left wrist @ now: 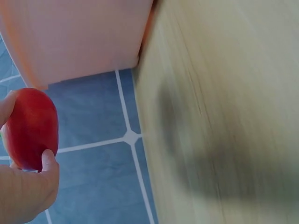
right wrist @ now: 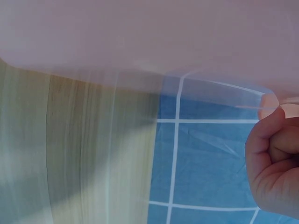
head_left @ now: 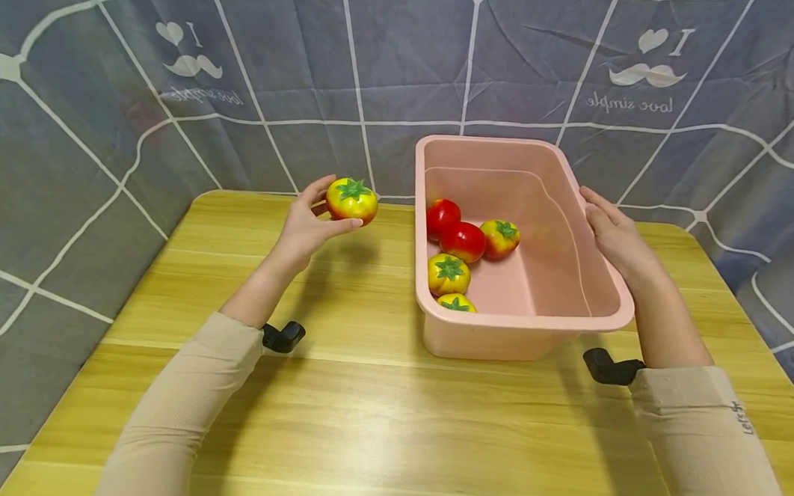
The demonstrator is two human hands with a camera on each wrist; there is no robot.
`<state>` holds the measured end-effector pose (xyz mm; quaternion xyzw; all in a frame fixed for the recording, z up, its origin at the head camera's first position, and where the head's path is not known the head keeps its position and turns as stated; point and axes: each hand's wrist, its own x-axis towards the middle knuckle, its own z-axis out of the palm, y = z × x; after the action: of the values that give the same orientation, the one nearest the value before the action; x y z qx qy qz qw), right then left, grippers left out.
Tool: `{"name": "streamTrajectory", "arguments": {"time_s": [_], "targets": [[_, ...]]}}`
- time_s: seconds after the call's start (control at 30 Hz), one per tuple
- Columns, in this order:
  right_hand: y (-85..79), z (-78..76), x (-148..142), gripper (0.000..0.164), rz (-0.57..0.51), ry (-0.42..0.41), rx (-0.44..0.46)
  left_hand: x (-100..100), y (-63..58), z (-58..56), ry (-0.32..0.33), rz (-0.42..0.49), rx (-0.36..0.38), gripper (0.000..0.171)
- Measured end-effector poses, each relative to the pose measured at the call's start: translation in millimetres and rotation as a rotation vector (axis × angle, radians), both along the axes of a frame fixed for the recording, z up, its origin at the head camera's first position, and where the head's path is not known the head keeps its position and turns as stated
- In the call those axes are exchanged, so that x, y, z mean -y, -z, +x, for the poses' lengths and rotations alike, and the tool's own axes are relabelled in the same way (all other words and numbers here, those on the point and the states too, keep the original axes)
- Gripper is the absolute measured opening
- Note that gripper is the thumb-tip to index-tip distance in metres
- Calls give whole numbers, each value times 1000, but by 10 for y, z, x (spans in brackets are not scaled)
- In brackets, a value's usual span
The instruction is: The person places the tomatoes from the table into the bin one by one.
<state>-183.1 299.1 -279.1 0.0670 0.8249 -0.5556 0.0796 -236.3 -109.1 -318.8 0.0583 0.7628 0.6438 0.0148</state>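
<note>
My left hand [head_left: 306, 224] holds a toy tomato [head_left: 351, 202] up over the table, left of the pink plastic bin [head_left: 425, 227]. Its yellow top and green leaf face the head camera, while the left wrist view shows the red underside of that tomato [left wrist: 32, 128] between thumb and fingers. On the far side, my right hand [head_left: 618, 233] grips the right rim of the bin, and in the right wrist view the fingers [right wrist: 261, 144] curl at its edge. Inside the bin, several tomatoes lie toward the left wall, among them a red one [head_left: 463, 242] and a yellow-topped one [head_left: 448, 275].
The wooden table [head_left: 361, 426] stretches below both arms. A grey-blue curtain [head_left: 407, 61] with white lines hangs right behind the table's back edge and along both sides. Black wrist cameras stick out from the left cuff [head_left: 233, 337] and the right cuff [head_left: 672, 390].
</note>
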Motion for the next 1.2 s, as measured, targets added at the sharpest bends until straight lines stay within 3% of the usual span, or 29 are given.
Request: {"name": "streamTrajectory", "arguments": {"time_s": [0.43,0.8,1.2], "targets": [[-1,27,-14,61,-40,6,3,-175,-197,75,58,-16,-30,74],[11,36,-16,61,-7,-8,7,-366,-357,211,101,66,-96,74],[9,40,-16,61,-11,-10,0,-655,-514,369,249,117,-117,74]]}}
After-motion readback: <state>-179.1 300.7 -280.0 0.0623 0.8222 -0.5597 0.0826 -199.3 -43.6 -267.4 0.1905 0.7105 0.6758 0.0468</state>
